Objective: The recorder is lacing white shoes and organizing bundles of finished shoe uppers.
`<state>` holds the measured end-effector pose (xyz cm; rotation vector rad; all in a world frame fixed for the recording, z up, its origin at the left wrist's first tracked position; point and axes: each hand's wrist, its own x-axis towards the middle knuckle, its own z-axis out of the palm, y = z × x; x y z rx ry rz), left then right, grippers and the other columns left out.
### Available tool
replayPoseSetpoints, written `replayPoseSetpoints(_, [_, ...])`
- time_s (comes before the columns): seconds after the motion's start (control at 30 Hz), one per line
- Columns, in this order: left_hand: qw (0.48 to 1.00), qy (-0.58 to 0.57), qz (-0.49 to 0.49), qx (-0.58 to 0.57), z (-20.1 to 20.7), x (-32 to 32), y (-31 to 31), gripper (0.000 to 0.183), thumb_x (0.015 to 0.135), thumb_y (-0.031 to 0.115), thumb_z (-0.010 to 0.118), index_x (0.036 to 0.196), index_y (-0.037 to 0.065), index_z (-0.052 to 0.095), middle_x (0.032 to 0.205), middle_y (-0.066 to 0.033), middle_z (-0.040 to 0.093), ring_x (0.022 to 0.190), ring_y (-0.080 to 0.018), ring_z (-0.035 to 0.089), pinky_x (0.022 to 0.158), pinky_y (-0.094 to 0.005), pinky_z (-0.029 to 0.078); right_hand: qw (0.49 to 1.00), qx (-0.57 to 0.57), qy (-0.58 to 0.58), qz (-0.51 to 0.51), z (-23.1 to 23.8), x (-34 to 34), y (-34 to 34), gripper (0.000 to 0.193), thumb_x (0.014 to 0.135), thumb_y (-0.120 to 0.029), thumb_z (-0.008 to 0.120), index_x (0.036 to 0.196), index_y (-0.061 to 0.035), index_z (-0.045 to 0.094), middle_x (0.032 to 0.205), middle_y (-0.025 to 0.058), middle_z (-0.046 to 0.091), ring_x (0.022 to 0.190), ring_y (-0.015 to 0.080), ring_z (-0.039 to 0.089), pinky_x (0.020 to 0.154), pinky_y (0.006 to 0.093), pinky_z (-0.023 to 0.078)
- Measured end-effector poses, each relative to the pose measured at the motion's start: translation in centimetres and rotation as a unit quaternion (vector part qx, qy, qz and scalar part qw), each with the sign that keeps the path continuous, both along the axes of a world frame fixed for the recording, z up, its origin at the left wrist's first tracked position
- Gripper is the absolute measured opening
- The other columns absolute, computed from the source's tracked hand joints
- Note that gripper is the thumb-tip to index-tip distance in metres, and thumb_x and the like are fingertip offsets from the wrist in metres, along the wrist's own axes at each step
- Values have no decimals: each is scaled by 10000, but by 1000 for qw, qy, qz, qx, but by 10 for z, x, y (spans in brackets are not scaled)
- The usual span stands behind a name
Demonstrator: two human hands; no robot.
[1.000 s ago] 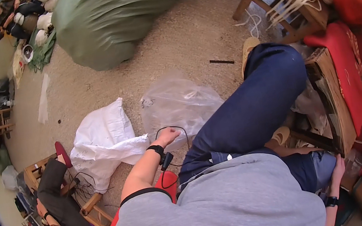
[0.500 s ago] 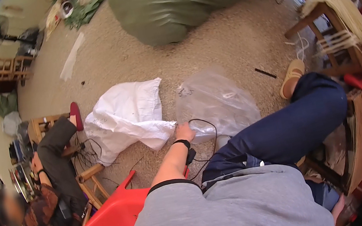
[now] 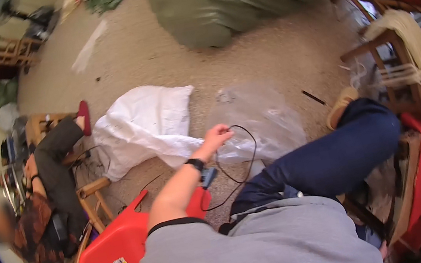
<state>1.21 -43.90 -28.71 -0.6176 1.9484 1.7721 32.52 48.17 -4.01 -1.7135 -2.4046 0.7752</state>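
My left hand (image 3: 216, 135), with a black band at the wrist, pinches a thin black cable (image 3: 255, 146) between thumb and fingers. From there the cable loops down past my lap and the red plastic chair. A small dark box (image 3: 208, 177) is beside my left forearm. Just beyond the hand lies a crumpled clear plastic bag (image 3: 269, 119) on the floor, and to its left a white woven sack (image 3: 144, 114). Only a sliver of my right hand (image 3: 384, 250) shows, low at the right beside my body; its fingers are hidden.
A red plastic chair (image 3: 112, 260) stands at my left. Further left a seated person (image 3: 43, 224) sits near wooden stools. A large green cloth-covered heap (image 3: 234, 4) fills the far side. At right, a wooden stool bears cream-coloured strands (image 3: 409, 39). A short black stick (image 3: 313, 97) lies near my foot.
My left hand has lifted up and a little to the right, drawing the cable into a wider loop. The whole view has shifted slightly.
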Motion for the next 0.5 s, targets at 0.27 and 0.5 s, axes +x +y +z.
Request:
replayPoseSetpoints(0.27, [891, -380, -191, 161, 87, -9, -50, 516, 1005, 511, 430, 1091, 53, 652, 669, 28, 561, 496, -67, 427, 500, -235, 368, 995, 34, -73, 60, 4, 6, -169, 546, 962, -368, 473, 1145, 131, 594, 1102, 263, 641, 1021, 311, 566, 941, 367, 406])
replayPoseSetpoints(0.5, [611, -234, -639, -404, 41, 84, -95, 484, 773, 427, 762, 1061, 43, 694, 1022, -182, 700, 919, -305, 680, 793, -430, 538, 997, 40, 45, 38, 8, -32, -201, 434, 962, -314, 536, 1031, 104, 635, 1007, 154, 655, 961, 233, 561, 898, 331, 419])
